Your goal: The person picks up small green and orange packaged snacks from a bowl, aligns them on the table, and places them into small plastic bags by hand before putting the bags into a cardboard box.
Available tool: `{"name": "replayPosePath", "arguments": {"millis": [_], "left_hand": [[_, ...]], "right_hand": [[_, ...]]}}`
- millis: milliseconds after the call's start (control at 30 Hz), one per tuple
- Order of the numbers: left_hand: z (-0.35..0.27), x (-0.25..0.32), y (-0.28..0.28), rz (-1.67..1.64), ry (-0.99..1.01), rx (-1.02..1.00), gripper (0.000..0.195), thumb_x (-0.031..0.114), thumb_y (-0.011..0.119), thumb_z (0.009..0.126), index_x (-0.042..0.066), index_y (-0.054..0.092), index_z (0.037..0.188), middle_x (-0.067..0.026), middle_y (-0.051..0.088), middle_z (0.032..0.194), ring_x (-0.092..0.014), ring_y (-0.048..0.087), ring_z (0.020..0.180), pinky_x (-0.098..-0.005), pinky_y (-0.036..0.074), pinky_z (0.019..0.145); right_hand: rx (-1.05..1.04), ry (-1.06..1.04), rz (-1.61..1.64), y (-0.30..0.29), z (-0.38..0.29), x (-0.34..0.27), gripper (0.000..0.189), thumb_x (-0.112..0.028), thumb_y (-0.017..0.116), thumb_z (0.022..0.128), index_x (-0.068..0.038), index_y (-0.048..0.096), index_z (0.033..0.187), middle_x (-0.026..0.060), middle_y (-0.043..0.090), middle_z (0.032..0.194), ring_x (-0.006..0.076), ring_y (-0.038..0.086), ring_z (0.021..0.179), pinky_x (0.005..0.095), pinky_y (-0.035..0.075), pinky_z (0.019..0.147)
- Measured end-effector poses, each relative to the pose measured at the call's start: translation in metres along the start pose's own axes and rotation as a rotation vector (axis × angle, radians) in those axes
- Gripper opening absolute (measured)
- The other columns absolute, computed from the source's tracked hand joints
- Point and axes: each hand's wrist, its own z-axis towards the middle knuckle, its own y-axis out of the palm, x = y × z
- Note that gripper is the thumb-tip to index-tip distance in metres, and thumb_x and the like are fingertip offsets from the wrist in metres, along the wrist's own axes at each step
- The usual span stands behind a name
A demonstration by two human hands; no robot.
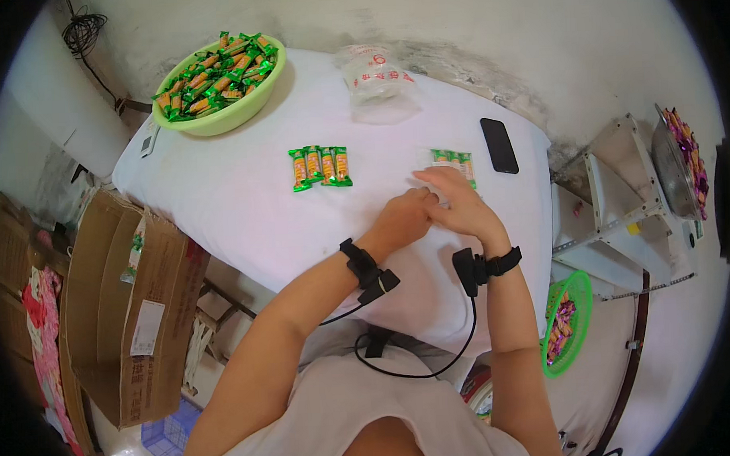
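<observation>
My left hand [404, 219] is curled, its fingertips meeting my right hand [461, 205] over the white-covered table. The right hand lies at the near edge of a clear plastic bag holding several green-and-orange wrapped snack bars [453, 158] side by side; whether it grips the bag is hidden. Between the meeting fingers no held thing can be made out. Left of the hands, a row of several loose wrapped snack bars [320, 167] lies on the cloth. A light green plastic basin [228, 119] heaped with the same bars stands at the far left. A clear plastic bag with red print [381, 86] lies at the back.
A black smartphone [499, 145] lies right of the bagged bars. Below the table's left side stands an open cardboard box [162, 295]. At right are a metal shelf [612, 231], a metal bowl [670, 163] of purple-wrapped pieces and a green plastic basket [579, 323]. Cables hang from both wrist straps.
</observation>
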Motion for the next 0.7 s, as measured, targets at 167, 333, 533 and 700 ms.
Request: {"name": "replayPosePath", "arguments": {"millis": [167, 333, 533, 700], "left_hand": [[-0.012, -0.026, 0.026, -0.287, 0.190, 0.288, 0.025, 0.009, 0.058, 0.080, 0.004, 0.059, 0.104, -0.0129, 0.061, 0.097, -0.030, 0.061, 0.088, -0.0396, 0.052, 0.071], [-0.019, -0.025, 0.031, -0.300, 0.159, 0.274, 0.026, 0.009, 0.058, 0.079, 0.004, 0.059, 0.105, -0.0139, 0.061, 0.099, -0.031, 0.060, 0.089, -0.0397, 0.052, 0.072], [-0.014, -0.023, 0.031, -0.357, 0.077, 0.257, 0.028, 0.009, 0.058, 0.079, 0.004, 0.059, 0.107, -0.0150, 0.061, 0.101, -0.032, 0.060, 0.091, -0.0399, 0.052, 0.073], [0.000, 0.007, 0.003, -0.119, -0.009, 0.099, 0.026, 0.010, 0.057, 0.080, 0.003, 0.058, 0.105, -0.0142, 0.061, 0.099, -0.031, 0.060, 0.089, -0.0410, 0.051, 0.072]], "right_hand": [[-0.402, 0.011, 0.115, 0.048, 0.063, -0.046, 0.044, -0.014, 0.052, 0.083, -0.011, 0.053, 0.127, 0.0224, 0.057, 0.110, 0.0371, 0.052, 0.105, 0.0420, 0.043, 0.091], [-0.426, 0.046, -0.064, 0.105, 0.090, -0.039, 0.034, -0.022, 0.049, 0.088, -0.013, 0.057, 0.120, 0.0195, 0.060, 0.103, 0.0364, 0.056, 0.100, 0.0455, 0.047, 0.085], [-0.354, 0.137, -0.005, 0.088, 0.085, -0.035, 0.025, -0.021, 0.053, 0.086, -0.011, 0.063, 0.108, 0.0190, 0.059, 0.104, 0.0344, 0.058, 0.095, 0.0431, 0.048, 0.082], [0.082, 0.177, 0.261, 0.017, 0.027, -0.013, 0.023, -0.008, 0.060, 0.081, -0.006, 0.064, 0.103, 0.0119, 0.059, 0.100, 0.0262, 0.059, 0.090, 0.0338, 0.049, 0.077]]}}
